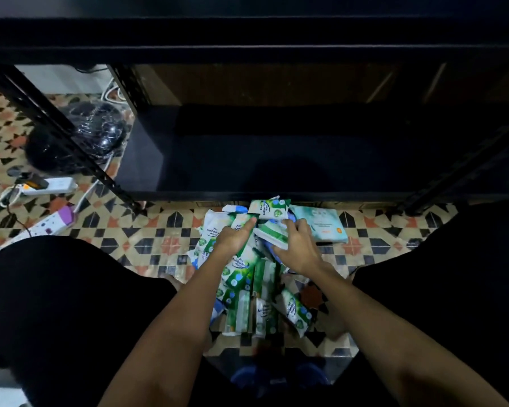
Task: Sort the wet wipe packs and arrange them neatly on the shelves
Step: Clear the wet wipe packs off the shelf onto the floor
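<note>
Currently left hand (235, 237) rests on heap of green-white plastic wipe packs (249, 277) on patterned tile floor (147, 233), forefinger extended; right hand (299, 250) fingers pinch one green-white pack (272, 237).

Wipe packs heaped on the floor before the shelving

The pile of wet wipe packs (247, 268) lies on the tiled floor (147, 233) just before the lowest shelf (276, 160); power strips (52, 185) lie far left.

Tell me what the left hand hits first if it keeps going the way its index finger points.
Most likely the green and white wipe pack at the far end of the pile: the left hand points at its near corner. Beyond it comes the black shelf edge. Depth is uncertain.
</note>
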